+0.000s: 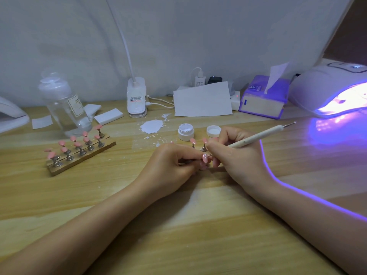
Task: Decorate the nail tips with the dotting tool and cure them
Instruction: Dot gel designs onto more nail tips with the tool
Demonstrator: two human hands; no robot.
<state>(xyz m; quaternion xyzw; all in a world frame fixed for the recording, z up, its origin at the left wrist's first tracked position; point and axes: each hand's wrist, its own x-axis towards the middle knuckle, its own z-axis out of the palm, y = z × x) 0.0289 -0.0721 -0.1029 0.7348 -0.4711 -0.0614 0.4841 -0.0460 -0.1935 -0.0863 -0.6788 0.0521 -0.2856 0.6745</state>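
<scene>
While the left hand [174, 165] pinches a pink nail tip [205, 158] at worktop [178, 235] centre, its stand hidden, the right hand [236, 155] grips the dotting tool [258, 136], tip touching it; curing lamp [329, 92], cut off, at 2 o'clock

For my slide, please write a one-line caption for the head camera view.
Right hand applies the dotting tool to a pink nail tip held by the left hand, beside a lit curing lamp.

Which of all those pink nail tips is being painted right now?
The pink nail tip pinched in the left hand, touched by the dotting tool the right hand holds; the others stand untouched on stands.
</scene>
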